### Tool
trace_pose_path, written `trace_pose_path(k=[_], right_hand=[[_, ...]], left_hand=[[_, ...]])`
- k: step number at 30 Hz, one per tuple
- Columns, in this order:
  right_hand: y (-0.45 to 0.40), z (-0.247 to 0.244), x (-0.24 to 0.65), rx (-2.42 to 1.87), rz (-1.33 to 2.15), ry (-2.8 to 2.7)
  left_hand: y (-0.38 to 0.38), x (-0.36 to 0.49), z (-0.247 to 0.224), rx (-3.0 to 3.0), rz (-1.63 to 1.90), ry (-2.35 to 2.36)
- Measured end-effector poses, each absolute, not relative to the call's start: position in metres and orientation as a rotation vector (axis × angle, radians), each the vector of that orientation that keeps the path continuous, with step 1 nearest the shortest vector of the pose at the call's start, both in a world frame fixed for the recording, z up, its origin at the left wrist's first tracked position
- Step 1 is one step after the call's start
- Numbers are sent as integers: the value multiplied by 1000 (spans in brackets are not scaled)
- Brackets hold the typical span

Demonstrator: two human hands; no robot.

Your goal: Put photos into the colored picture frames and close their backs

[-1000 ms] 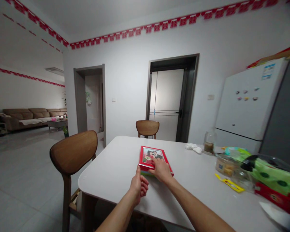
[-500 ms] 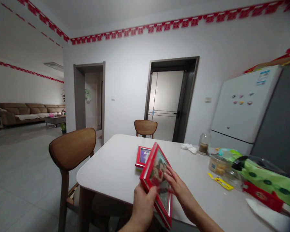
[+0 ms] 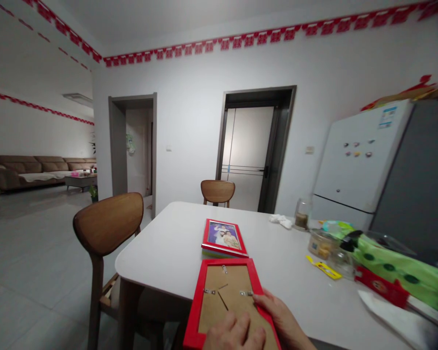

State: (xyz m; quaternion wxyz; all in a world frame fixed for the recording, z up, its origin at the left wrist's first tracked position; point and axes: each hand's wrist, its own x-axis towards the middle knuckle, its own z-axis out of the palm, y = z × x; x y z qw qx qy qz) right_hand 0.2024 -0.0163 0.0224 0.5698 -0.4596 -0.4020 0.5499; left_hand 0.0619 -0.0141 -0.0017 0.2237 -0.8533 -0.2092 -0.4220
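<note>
A red picture frame [image 3: 254, 272] is tilted in front of me at the near table edge, its brown backing board [image 3: 228, 279] facing up. Small metal clips and hangers sit along the board's edges. My right hand [image 3: 282, 316] grips the frame's right side, thumb over the edge near a clip. On the lower part of the backing rests my left hand [image 3: 235, 335], its fingers bent and somewhat apart; the wrist is cut off by the view. Just beyond lies a second red picture frame [image 3: 224, 236], photo side up, on something with a green edge.
On the white table [image 3: 160, 253] at right are a yellow cutter [image 3: 324, 268], clear containers [image 3: 321, 243], a glass jar [image 3: 302, 216], crumpled tissue [image 3: 281, 221], a red box [image 3: 381, 287] and a green bag [image 3: 397, 267]. Wooden chairs [image 3: 109, 223] stand at the left and far side.
The held picture frame has turned over from photo side to backing side and come lower. My left hand has moved onto the backing, and my right hand from the photo to the right edge.
</note>
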Motion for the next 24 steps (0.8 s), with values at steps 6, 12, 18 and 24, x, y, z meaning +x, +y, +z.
trace_pose_path(k=[6, 12, 18, 24], right_hand=[[11, -1, 234, -1556, 750, -1316], [15, -11, 242, -1835, 235, -1593], [17, -3, 238, -1895, 117, -1737], [23, 3, 240, -1930, 124, -1906]], left_hand=[[-3, 79, -27, -2481, -970, -625], [-4, 95, -35, -2661, -792, -684], [6, 59, -6, -3112, -749, -1057], [49, 16, -3, -2955, -920, -1753]])
